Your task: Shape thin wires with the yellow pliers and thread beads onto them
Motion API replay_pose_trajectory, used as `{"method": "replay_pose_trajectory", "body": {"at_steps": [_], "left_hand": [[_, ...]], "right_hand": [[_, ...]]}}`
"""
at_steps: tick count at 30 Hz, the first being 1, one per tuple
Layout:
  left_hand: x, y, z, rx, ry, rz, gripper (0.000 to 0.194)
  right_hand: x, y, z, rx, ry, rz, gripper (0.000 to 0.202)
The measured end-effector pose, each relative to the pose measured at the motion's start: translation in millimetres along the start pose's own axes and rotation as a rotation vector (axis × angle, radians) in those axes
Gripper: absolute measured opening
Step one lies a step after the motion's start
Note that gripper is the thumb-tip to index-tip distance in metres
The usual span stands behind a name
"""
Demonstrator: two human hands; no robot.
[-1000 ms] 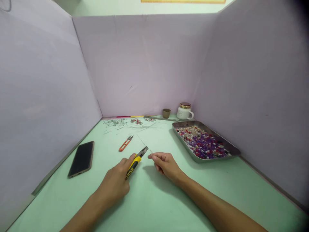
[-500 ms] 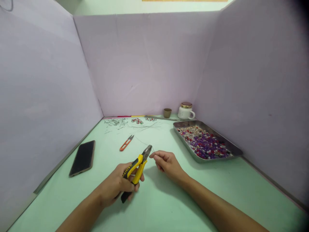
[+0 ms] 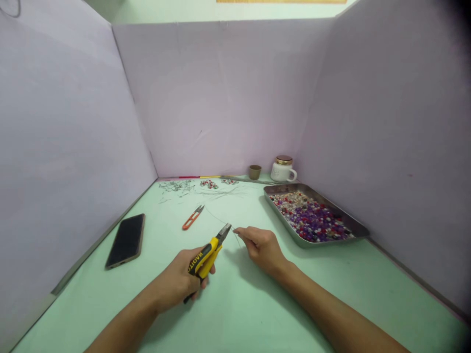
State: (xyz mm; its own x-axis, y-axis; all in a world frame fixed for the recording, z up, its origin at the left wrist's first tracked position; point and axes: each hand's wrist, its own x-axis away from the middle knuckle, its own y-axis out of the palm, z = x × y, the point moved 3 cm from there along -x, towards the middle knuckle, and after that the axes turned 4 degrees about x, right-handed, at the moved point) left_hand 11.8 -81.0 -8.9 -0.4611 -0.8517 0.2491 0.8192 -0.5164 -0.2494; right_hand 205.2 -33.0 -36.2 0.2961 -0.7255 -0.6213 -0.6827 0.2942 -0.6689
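Pliers [image 3: 210, 262] at new angle, wire [image 3: 217, 218] faint

"What sort of place is this?"

"A small bead-craft work booth: pale lilac panels [image 3: 228, 98] wall a flat mint-green tabletop [image 3: 257, 314] at nine, twelve and three o'clock."

"What says craft?"

"From the tabletop's middle, a shallow metal tray [image 3: 347, 220] of purple, red and pale beads [image 3: 312, 220] sits at two, orange-handled metal snips [image 3: 190, 220] at ten, small red-and-silver beaded clusters [image 3: 209, 184] at eleven, and yellow-and-black metal-nosed pliers [image 3: 209, 252] near the middle."

"Home or workshop?"

"Hard to say; little shows beyond the panels."
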Motion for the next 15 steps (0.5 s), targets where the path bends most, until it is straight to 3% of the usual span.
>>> {"method": "replay_pose_trajectory", "body": {"at_steps": [3, 5, 8, 10, 12, 15], "left_hand": [[-0.2, -2.9, 2.4, -0.268, 0.082, 0.131, 0.040], [-1.5, -3.2, 2.3, -0.491, 0.123, 0.233, 0.053], [-4.3, -0.4, -2.2, -0.805, 0.027, 0.311, 0.076], [-5.1, 1.6, -4.4, -0.922, -0.047, 0.322, 0.081], [-4.6, 2.2, -3.8, -0.897, -0.045, 0.325, 0.081], [-2.1, 0.8, 1.2, -0.586, 0.081, 0.282, 0.065]], "right_hand": [[-0.1, -2.0, -1.1, 0.161, -0.013, -0.017, 0.027], [-0.6, -2.9, -2.3, 0.285, -0.006, -0.051, 0.028], [-1.2, -2.4, -4.2, 0.433, 0.023, -0.144, 0.031], [-1.4, -1.6, -4.7, 0.474, 0.042, -0.194, 0.032], [-1.4, -1.3, -4.0, 0.454, 0.062, -0.198, 0.033], [-1.0, -1.1, -1.6, 0.327, 0.087, -0.136, 0.030]]}}
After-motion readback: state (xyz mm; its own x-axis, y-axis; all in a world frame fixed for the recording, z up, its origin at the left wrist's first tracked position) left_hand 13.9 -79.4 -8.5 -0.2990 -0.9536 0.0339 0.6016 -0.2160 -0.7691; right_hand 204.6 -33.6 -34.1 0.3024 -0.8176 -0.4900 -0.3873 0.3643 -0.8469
